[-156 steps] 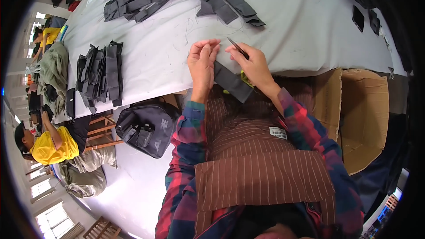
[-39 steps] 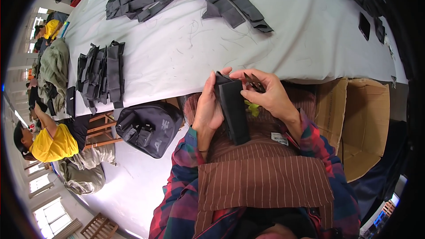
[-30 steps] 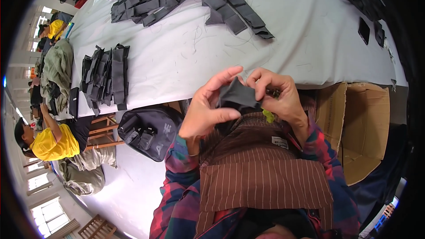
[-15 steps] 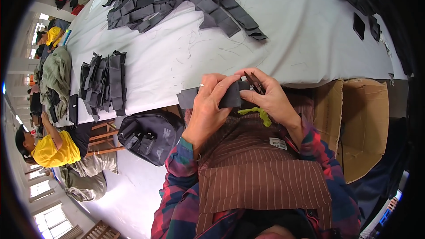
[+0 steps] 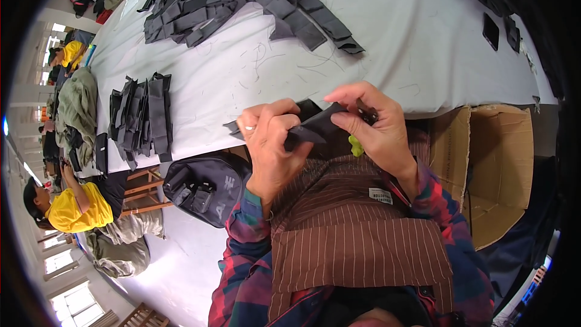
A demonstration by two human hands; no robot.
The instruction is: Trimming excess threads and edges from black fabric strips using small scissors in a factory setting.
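A dark grey fabric piece (image 5: 321,122) is held over the near edge of the table, folded and bent open between my hands. My left hand (image 5: 269,145) grips its left part, fingers curled over it, with a ring showing. At the fabric's right corner, the thumb of my right hand (image 5: 381,130) presses close to the cloth. Dark thread snips (image 5: 367,111) are tucked inside that hand, their blades mostly hidden by the fingers. Below its palm hangs a bright yellow-green tie (image 5: 356,146).
Grey fabric strips (image 5: 206,9) lie heaped on the white-covered table (image 5: 230,79), and a neater stack (image 5: 140,115) sits at left. A black bag (image 5: 209,188) is below the edge. An open cardboard box (image 5: 499,175) stands right, a phone (image 5: 490,31) far right. A person in yellow (image 5: 85,206) works at left.
The fabric piece has gone from lying flat to being folded open and tilted. My right hand has shifted slightly right, and the snips have turned deeper into it. My left hand has moved slightly left.
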